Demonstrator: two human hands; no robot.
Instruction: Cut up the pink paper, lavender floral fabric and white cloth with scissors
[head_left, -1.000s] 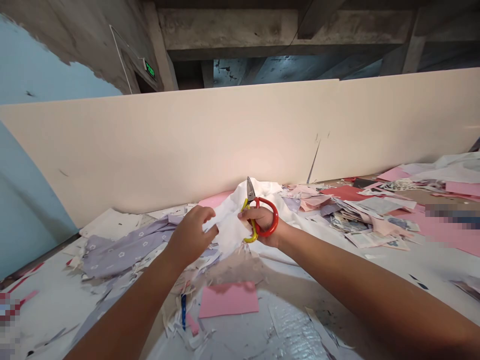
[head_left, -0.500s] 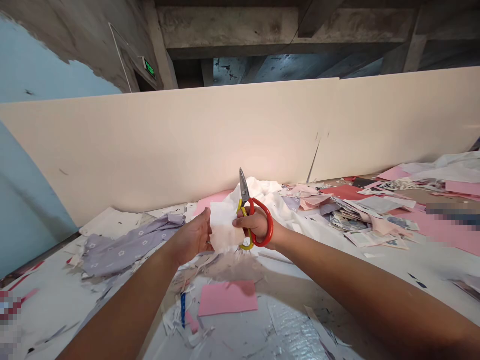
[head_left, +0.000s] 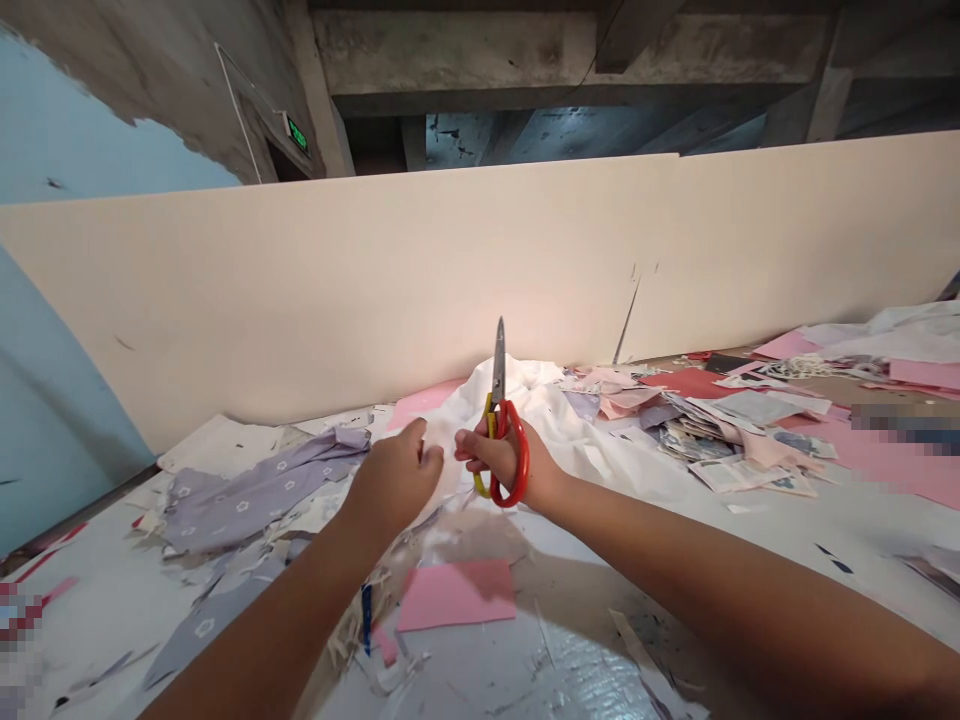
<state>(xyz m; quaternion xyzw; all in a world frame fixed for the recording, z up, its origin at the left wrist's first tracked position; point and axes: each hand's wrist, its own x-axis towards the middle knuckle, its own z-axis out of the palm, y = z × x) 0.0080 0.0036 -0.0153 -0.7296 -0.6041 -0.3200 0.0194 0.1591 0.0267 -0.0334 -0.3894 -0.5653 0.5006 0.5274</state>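
My right hand [head_left: 501,456] is wrapped round the red and yellow handles of a pair of scissors [head_left: 501,420], whose closed blades point straight up. Just left of it, my left hand [head_left: 397,477] is curled with its fingertips on the edge of the crumpled white cloth [head_left: 559,420]; whether it grips the cloth is hidden by the back of the hand. The two hands nearly touch above the table. A pink paper sheet [head_left: 456,594] lies flat below them.
A lilac patterned fabric piece [head_left: 259,490] lies at the left. Paper and fabric scraps litter the white table [head_left: 112,610], with a pile of pink, red and printed sheets [head_left: 750,420] at the right. A tall beige board [head_left: 375,280] stands along the far side.
The small white piece held up between my hands half a second ago is no longer raised. The scissors have turned upright and my left hand has closed in toward the right.
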